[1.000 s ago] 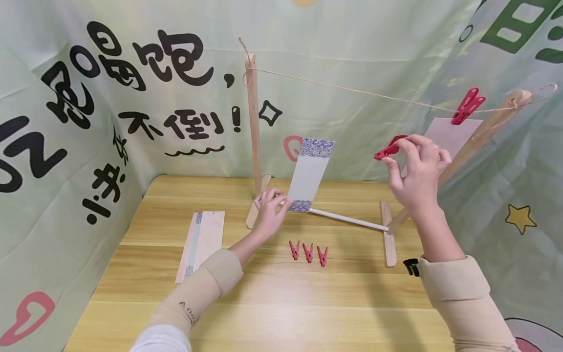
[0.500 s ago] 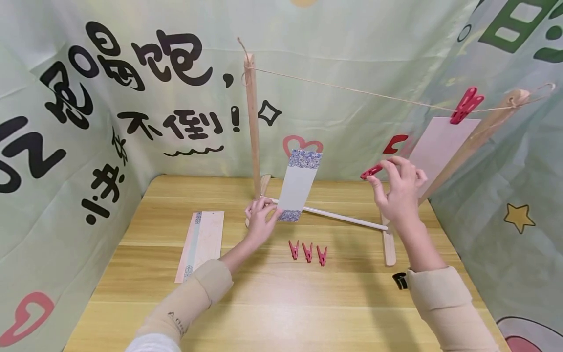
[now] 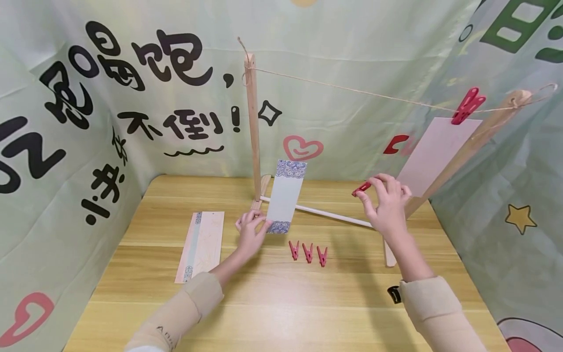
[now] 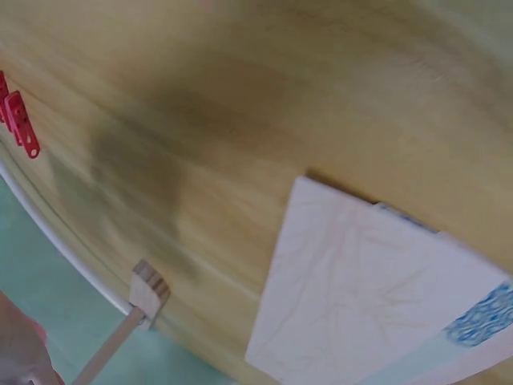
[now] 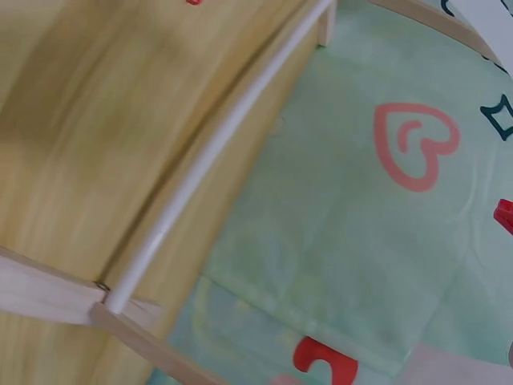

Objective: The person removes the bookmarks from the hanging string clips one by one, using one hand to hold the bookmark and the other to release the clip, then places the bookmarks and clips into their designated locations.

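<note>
My left hand (image 3: 251, 231) pinches a white card (image 3: 286, 195) with blue patterned bands by its lower left corner. The card is held up, tilted, left of the middle of the table. My right hand (image 3: 387, 203) holds a red clothespin (image 3: 361, 188) between thumb and fingers, in front of the hanging pale card (image 3: 440, 156). That card hangs by another red clothespin (image 3: 468, 106) from the string (image 3: 352, 89). In the right wrist view, part of the held clothespin (image 5: 504, 214) shows at the right edge. Several pink-red clothespins (image 3: 308, 253) lie in a row on the table.
Two wooden posts, a left post (image 3: 252, 127) and a right post (image 3: 488, 137), carry the string. A white rod (image 3: 334, 215) joins their feet low down. Pale pink patterned cards (image 3: 206, 244) lie at the left of the wooden table (image 3: 281, 313). A printed cloth (image 3: 352, 44) stands behind.
Both hands have come down and toward the left, the white card and the clothespin moving with them. More of the hanging card shows now. The clothespins on the table have stayed put.
</note>
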The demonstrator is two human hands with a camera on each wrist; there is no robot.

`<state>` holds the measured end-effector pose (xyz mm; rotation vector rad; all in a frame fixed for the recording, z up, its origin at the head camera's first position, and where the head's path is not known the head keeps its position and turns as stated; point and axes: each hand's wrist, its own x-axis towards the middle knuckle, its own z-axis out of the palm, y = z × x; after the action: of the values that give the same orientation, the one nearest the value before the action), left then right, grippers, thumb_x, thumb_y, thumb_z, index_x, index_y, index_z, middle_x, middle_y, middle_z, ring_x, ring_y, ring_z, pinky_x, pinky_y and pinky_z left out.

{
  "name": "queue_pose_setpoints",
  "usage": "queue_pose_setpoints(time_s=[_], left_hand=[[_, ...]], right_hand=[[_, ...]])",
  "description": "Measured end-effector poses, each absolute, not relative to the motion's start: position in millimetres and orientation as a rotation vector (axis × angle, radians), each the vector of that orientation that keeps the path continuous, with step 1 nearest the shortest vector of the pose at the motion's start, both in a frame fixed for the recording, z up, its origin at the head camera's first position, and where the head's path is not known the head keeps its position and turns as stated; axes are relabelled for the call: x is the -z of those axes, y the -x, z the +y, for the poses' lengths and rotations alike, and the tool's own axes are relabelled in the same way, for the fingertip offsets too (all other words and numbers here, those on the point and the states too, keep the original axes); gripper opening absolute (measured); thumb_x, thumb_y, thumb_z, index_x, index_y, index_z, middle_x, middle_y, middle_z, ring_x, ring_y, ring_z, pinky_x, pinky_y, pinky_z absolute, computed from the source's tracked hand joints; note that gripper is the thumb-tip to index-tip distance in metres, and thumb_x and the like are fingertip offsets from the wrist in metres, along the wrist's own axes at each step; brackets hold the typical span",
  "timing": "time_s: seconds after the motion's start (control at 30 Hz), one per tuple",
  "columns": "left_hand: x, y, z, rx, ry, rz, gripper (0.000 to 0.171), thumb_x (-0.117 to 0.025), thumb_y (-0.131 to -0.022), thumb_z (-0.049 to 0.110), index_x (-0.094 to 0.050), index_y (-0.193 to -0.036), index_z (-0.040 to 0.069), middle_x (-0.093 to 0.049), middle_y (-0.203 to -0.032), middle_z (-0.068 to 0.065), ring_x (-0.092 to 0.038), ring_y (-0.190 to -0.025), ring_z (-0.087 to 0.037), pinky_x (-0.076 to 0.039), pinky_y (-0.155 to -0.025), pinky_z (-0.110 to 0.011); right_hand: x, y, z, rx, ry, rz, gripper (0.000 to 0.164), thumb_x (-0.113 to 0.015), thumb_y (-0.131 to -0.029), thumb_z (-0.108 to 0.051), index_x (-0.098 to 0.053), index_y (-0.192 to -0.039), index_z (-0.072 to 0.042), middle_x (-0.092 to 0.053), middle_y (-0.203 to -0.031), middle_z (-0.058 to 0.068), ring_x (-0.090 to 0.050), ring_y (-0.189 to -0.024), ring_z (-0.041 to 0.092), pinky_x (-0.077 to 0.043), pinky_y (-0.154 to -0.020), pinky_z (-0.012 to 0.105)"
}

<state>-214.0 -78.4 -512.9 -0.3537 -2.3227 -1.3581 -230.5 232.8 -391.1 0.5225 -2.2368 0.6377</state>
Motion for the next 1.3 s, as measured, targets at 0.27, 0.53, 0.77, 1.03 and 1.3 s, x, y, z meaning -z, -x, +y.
queue_pose_setpoints(time_s=[0.27, 0.53, 0.77, 1.03, 1.3], left_hand=[[523.0, 207.3, -92.3, 1.366, 0.281, -2.313, 0.017, -0.065, -0.083, 0.014, -0.066, -0.085, -0.002, -0.056, -0.098, -0.016, -0.043, -0.096, -0.034, -0.014, -0.092, -0.053], [534.4, 199.3, -106.4, 1.337, 0.261, -2.274, 0.012, -0.066, -0.081, 0.011, -0.067, -0.081, -0.001, -0.056, -0.095, -0.015, -0.042, -0.092, -0.03, -0.014, -0.089, -0.054], [540.2, 188.2, -118.9, 1.328, 0.202, -2.31, 0.014, -0.065, -0.081, 0.011, -0.066, -0.084, -0.002, -0.056, -0.096, -0.017, -0.043, -0.096, -0.033, -0.011, -0.09, -0.056], [549.1, 177.5, -132.8, 1.328, 0.149, -2.28, 0.013, -0.066, -0.081, 0.009, -0.065, -0.084, -0.004, -0.054, -0.096, -0.018, -0.041, -0.094, -0.031, -0.011, -0.089, -0.055], [557.5, 168.9, -143.0, 1.299, 0.101, -2.251, 0.011, -0.067, -0.079, 0.007, -0.065, -0.084, -0.003, -0.053, -0.093, -0.014, -0.041, -0.091, -0.029, -0.012, -0.088, -0.054]], right_hand=[[408.2, 228.3, 233.3, -0.624, -0.507, -2.323, 0.054, -0.043, -0.091, -0.051, -0.054, -0.102, 0.001, -0.045, -0.111, 0.021, -0.04, -0.102, 0.041, -0.014, -0.084, 0.059], [419.3, 223.0, 233.1, -0.617, -0.474, -2.412, 0.04, -0.054, -0.09, -0.04, -0.054, -0.102, -0.001, -0.046, -0.113, 0.019, -0.038, -0.104, 0.039, -0.014, -0.086, 0.058], [434.0, 219.1, 232.5, -0.612, -0.462, -2.459, 0.033, -0.059, -0.087, -0.032, -0.054, -0.1, -0.003, -0.046, -0.111, 0.018, -0.04, -0.102, 0.039, -0.015, -0.086, 0.059], [449.5, 215.6, 231.8, -0.607, -0.44, -2.53, 0.033, -0.057, -0.088, -0.035, -0.053, -0.099, -0.004, -0.046, -0.111, 0.018, -0.039, -0.105, 0.038, -0.013, -0.091, 0.059], [462.6, 210.7, 226.8, -0.612, -0.416, -2.588, 0.026, -0.063, -0.084, -0.029, -0.054, -0.094, -0.006, -0.046, -0.111, 0.016, -0.04, -0.105, 0.036, -0.015, -0.09, 0.06]])
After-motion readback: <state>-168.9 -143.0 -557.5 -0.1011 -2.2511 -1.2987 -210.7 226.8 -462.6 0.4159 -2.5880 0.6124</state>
